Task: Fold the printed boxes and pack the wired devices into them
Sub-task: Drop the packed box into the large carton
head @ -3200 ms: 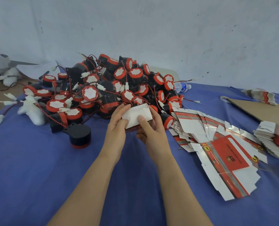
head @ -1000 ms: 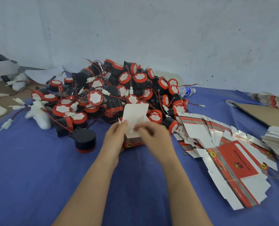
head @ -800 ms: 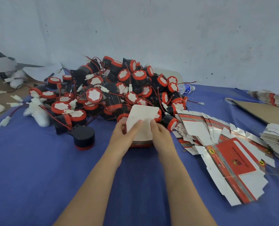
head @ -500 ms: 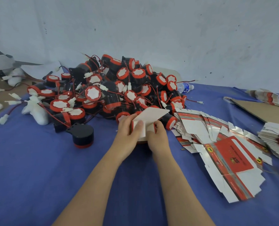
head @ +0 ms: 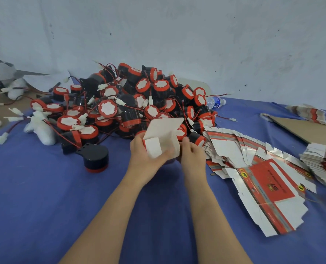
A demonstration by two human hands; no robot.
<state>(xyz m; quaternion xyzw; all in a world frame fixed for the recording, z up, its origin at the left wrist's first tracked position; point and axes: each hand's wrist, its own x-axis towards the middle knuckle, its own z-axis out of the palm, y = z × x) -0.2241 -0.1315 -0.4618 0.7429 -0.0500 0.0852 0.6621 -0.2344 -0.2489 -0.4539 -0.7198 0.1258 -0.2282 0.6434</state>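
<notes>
A half-folded printed box (head: 164, 138) shows its white inside, with one flap raised toward the pile. My left hand (head: 146, 159) grips it from the left, thumb across a side flap. My right hand (head: 191, 155) holds its right side with curled fingers. Behind it lies a big heap of black and red wired devices (head: 131, 103) with white connectors. One black device (head: 95, 157) stands alone, left of my hands. Flat unfolded printed boxes (head: 261, 174) spread out to the right.
A blue cloth (head: 44, 206) covers the table. A stack of flat boxes (head: 324, 164) sits at the right edge, brown cardboard (head: 310, 128) behind it. A water bottle (head: 214, 101) lies behind the heap. White foam pieces (head: 44, 130) lie at the left.
The box was pressed flat under both hands, then lifted and tipped. Its flap has swung up and my left thumb has moved onto a side flap.
</notes>
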